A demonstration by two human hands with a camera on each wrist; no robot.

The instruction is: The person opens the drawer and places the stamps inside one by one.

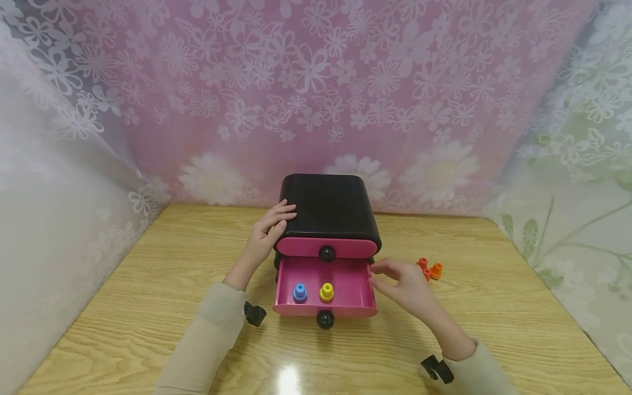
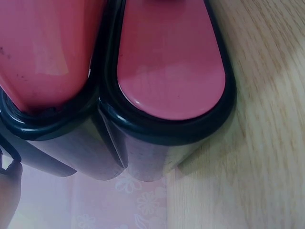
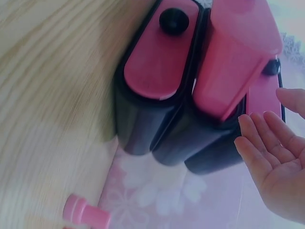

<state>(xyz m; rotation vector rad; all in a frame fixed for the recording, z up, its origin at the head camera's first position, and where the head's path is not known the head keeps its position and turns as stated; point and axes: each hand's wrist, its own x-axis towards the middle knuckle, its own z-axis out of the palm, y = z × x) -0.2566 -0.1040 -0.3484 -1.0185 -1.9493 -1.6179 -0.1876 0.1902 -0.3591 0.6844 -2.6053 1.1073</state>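
A small black chest (image 1: 327, 206) with pink drawers stands on the table. Its middle drawer (image 1: 353, 296) is pulled out and holds a blue peg (image 1: 299, 293) and a yellow peg (image 1: 326, 292). My left hand (image 1: 264, 236) rests on the chest's upper left edge, fingers laid over the top; only a fingertip (image 2: 9, 193) shows in the left wrist view. Beside the open drawer's right wall is my right hand (image 1: 407, 288), its fingers relaxed and holding nothing. The right wrist view shows its palm (image 3: 281, 167) facing up; whether the fingertips touch the drawer I cannot tell.
Right of the chest, on the wooden table (image 1: 494, 307), lie an orange peg (image 1: 436, 270) and red pegs (image 1: 423, 263) close together. The top drawer (image 1: 301, 247) and the bottom drawer (image 3: 152, 71) are closed. A pink flowered curtain (image 1: 316, 109) hangs behind.
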